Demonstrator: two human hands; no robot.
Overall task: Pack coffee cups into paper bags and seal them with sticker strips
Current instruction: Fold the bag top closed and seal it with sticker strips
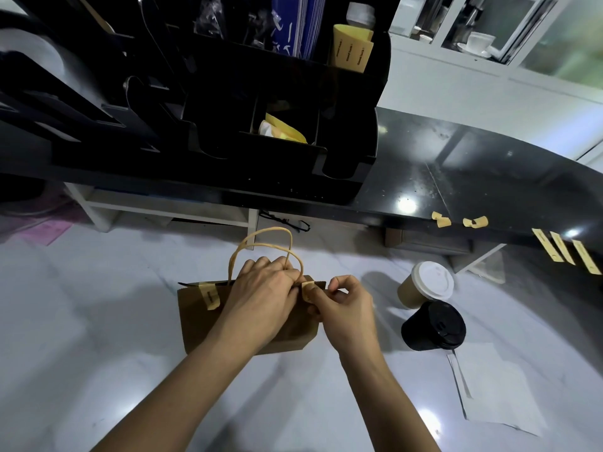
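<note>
Two hands meet at the top edge of a brown paper bag [202,321], which stands upright on the pale surface [81,353]; the left hand [264,288] is closed over the bag's folded rim at the base of its twine handles [261,243], pinching the paper shut; the right hand [346,305] presses a yellow sticker strip [307,290] over that rim with its thumb, fingers curled narrow; a second strip [211,296] (already folded over the rim) sits left of the hands. Right of the bag, well apart from it, a tan cup with a white lid [425,283] and a black cup with a black lid [434,326] lean close together, though contact cannot be told; beyond the bag to the right, three spare strips [567,252] lie at the edge of a dark counter [489,164].
</note>
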